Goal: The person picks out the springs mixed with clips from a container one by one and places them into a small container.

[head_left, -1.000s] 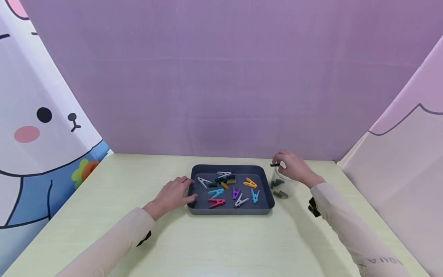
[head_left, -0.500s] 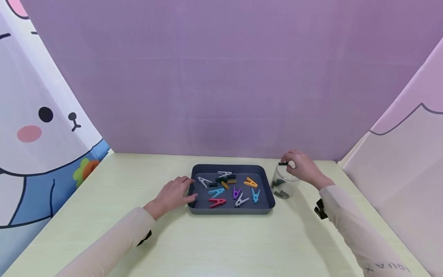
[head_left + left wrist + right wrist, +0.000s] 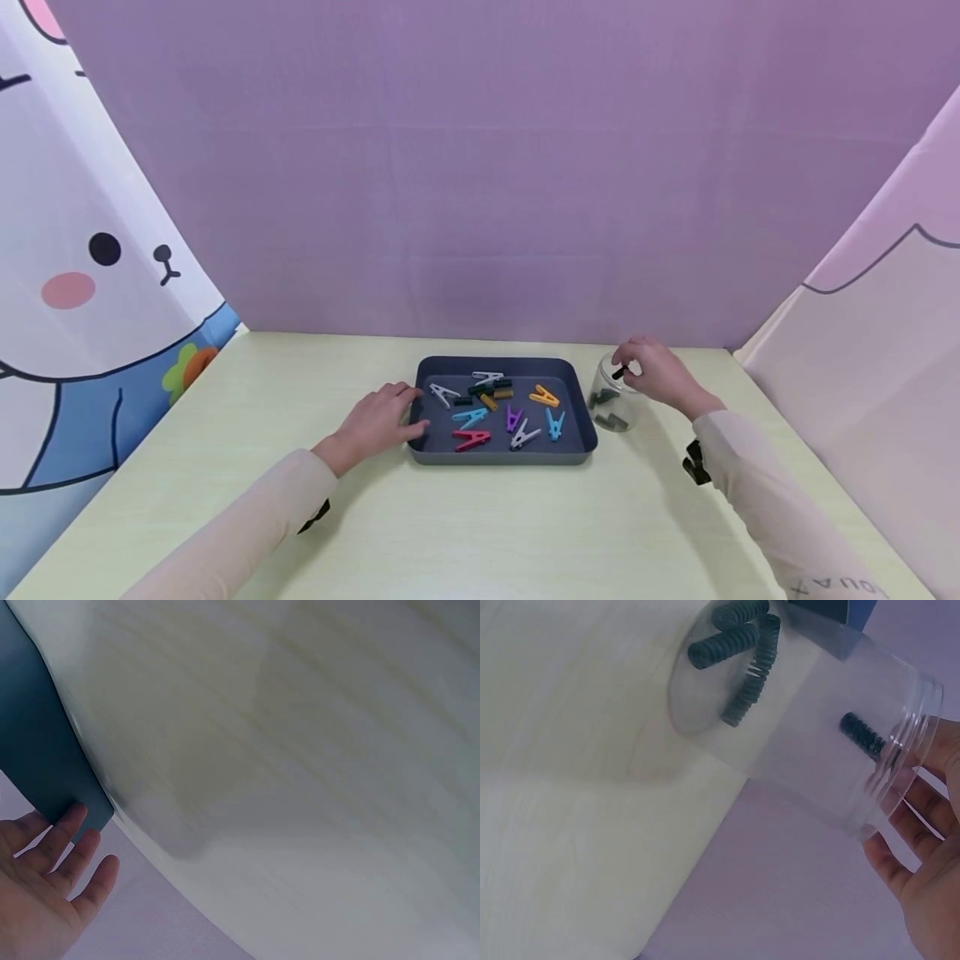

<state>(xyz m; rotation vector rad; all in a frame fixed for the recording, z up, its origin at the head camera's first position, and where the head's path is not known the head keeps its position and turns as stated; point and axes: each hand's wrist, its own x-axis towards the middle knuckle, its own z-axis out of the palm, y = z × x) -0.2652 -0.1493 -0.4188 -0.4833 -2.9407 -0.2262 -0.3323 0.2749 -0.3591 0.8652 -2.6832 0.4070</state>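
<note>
My right hand [image 3: 660, 379] pinches a dark coil spring [image 3: 861, 733] at the mouth of a clear jar [image 3: 817, 761]. In the right wrist view the spring points down inside the jar, just below its rim. Several dark springs [image 3: 724, 646] lie at the jar's bottom. With fingers fairly straight, my left hand [image 3: 375, 421] rests against the left side of a dark grey tray [image 3: 502, 458]. In the left wrist view, the fingertips [image 3: 75, 814] touch the tray's outer wall.
The tray holds mini clothespins, including a red clothespin [image 3: 472, 440] and an orange clothespin [image 3: 544, 397], along with dark springs and gold-coloured springs [image 3: 487, 402]. The jar stands close to the tray's right side. A purple cloth [image 3: 480, 167] hangs behind the table.
My right hand has moved right, from the jar's left edge to over its mouth, then lowered. The spring has tilted from level to pointing down. My left hand stays at the tray.
</note>
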